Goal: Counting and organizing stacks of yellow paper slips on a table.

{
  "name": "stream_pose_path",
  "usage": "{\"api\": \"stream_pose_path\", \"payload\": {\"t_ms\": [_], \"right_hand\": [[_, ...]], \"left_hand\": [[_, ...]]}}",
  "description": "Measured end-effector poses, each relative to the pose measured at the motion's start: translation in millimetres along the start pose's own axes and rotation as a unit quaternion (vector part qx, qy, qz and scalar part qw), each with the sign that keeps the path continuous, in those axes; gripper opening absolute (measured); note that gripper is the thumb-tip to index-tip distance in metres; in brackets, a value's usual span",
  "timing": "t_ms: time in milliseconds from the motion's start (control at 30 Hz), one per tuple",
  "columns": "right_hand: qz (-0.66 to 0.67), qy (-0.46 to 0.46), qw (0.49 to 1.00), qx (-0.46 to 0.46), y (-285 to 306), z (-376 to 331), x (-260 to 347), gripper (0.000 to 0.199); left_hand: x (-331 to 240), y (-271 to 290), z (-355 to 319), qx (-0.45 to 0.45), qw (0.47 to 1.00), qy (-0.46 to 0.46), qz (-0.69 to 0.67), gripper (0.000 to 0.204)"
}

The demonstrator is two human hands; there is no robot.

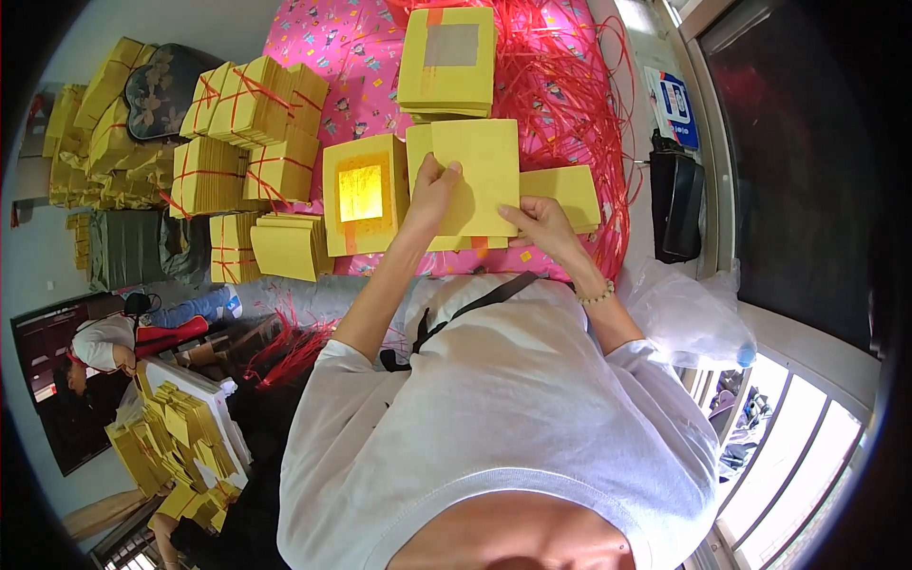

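A square of plain yellow joss paper (480, 180), single sheet or thin stack I cannot tell, is held in front of me over other yellow paper. My left hand (430, 198) grips its left part, thumb on top. At its lower right corner, my right hand (544, 228) pinches the edge, wrist ringed by a beaded bracelet (598, 294). Just left lies a stack with a gold foil square (361, 193) on its top sheet. Beyond the held paper stands another stack (446, 81) with a greyish square on top. More yellow paper (565, 198) sits by my right hand.
Yellow bundles (249, 103) tied with red ribbon crowd the left. Loose red ribbon (556, 85) covers the right of the pink patterned cloth (366, 66). A clear plastic bag (689, 313) hangs at my right. Another person (104, 342) is far left, near paper piled on a white table.
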State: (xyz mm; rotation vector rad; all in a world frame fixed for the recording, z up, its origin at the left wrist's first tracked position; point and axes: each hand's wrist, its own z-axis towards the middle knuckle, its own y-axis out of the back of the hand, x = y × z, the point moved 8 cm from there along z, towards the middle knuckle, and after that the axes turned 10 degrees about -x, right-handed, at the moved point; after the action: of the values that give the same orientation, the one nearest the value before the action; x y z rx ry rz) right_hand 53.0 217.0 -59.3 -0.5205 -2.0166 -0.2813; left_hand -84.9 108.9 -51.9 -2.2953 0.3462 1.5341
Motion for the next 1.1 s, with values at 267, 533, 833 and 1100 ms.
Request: {"api": "stream_pose_path", "payload": {"t_ms": [267,533,833,1100], "right_hand": [[0.032,0.008,0.999,0.006,5,-9,-17,0.022],[0.137,0.012,0.984,-0.117,48,-5,-19,0.020],[0.193,0.030,0.955,-0.221,98,-16,-28,0.022],[0.243,-0.031,0.917,-0.316,124,-17,-79,0.021]], "left_hand": [[-4,6,11,-0.036,0.990,-0.050,0.127,0.017],[-6,-37,5,0.140,0.933,-0.125,0.307,0.027],[29,-111,38,0.351,0.890,-0.029,0.288,0.029],[72,-165,68,0.379,0.796,-0.113,0.458,0.050]]}}
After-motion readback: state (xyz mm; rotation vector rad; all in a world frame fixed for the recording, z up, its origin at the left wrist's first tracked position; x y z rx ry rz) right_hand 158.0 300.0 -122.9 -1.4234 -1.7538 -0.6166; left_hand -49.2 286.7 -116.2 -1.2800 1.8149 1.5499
